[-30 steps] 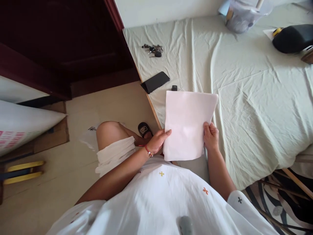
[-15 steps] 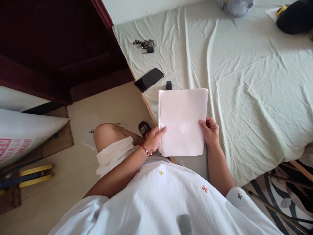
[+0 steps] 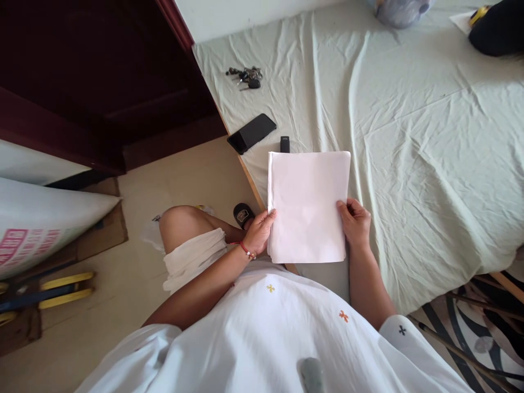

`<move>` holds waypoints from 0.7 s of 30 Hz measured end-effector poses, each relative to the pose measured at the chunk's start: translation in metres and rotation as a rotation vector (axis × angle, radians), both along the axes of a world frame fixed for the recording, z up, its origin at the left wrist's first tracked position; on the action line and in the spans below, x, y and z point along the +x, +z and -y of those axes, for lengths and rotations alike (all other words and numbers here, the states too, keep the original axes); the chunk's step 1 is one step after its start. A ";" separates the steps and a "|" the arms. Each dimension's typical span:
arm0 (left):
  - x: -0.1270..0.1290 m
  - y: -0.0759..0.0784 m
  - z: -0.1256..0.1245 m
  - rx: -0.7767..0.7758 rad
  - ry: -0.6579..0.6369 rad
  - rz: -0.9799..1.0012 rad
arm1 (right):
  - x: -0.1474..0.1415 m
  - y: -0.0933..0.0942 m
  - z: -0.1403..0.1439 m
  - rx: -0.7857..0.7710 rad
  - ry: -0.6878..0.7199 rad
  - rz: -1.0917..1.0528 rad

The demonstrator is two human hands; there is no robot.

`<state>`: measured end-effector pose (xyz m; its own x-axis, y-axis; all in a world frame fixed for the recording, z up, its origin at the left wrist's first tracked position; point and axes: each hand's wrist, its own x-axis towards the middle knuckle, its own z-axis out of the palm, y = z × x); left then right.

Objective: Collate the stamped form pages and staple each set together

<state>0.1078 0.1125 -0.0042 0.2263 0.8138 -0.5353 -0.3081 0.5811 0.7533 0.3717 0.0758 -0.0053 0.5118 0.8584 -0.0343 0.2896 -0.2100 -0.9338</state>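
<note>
A stack of blank white paper [image 3: 309,207] is held up in front of my chest, over the near left edge of the cloth-covered surface. My left hand [image 3: 258,234] grips its left edge, the thumb on the top sheet and the fingers hidden behind. On the opposite edge, my right hand [image 3: 355,221] pinches the stack with its thumb in front. The sheets at the left side look slightly uneven. Just beyond the stack's top edge lies a small black object [image 3: 285,144], partly covered by the paper.
A pale green cloth [image 3: 409,164] with wrinkles covers the surface. On it lie a black phone [image 3: 251,133], a bunch of keys [image 3: 248,76], a dark rounded item [image 3: 497,30] and a clear plastic bag [image 3: 401,12]. A white sack [image 3: 49,224] rests on the floor at left.
The whole view has shifted slightly. Both hands still hold the paper stack in nearly the same place, with the lower right corner's sheets a little less even.
</note>
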 end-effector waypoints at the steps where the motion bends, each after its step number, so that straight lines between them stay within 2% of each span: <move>1: 0.000 0.000 0.000 0.003 0.000 -0.008 | 0.000 0.000 0.000 0.002 -0.016 0.000; 5: -0.001 -0.002 0.000 0.006 -0.010 -0.018 | 0.001 -0.003 -0.002 0.028 -0.061 -0.050; 15: -0.001 -0.003 -0.001 0.015 0.016 -0.030 | 0.004 -0.007 -0.003 0.099 -0.011 -0.170; 21: 0.000 -0.002 -0.001 0.008 0.005 -0.029 | 0.003 -0.007 -0.002 0.030 -0.001 -0.143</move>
